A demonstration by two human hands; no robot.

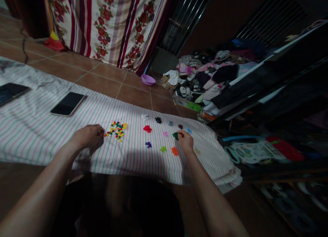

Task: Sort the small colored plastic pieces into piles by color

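A striped cloth (133,162) bears a mixed pile of small red, yellow, green and white pieces (118,130). At the pile's left edge rests my left hand (91,136), fingers curled together; what they hold, if anything, is too small to tell. My right hand (186,140) has its fingertips pinched at the dark green cluster (175,136); whether a piece is between them is hidden. Around it lie single-colour clusters: red (147,128), black (158,120), white (145,117), pink (165,134), orange (174,151), light green (163,149), purple (148,144) and several others.
On the cloth's left part lie a phone (68,103) and a dark tablet-like device (11,92). Beyond the cloth, a purple basin (148,80) sits on the tiled floor near a heap of clothes (205,73). Dark shelving (282,80) stands at the right.
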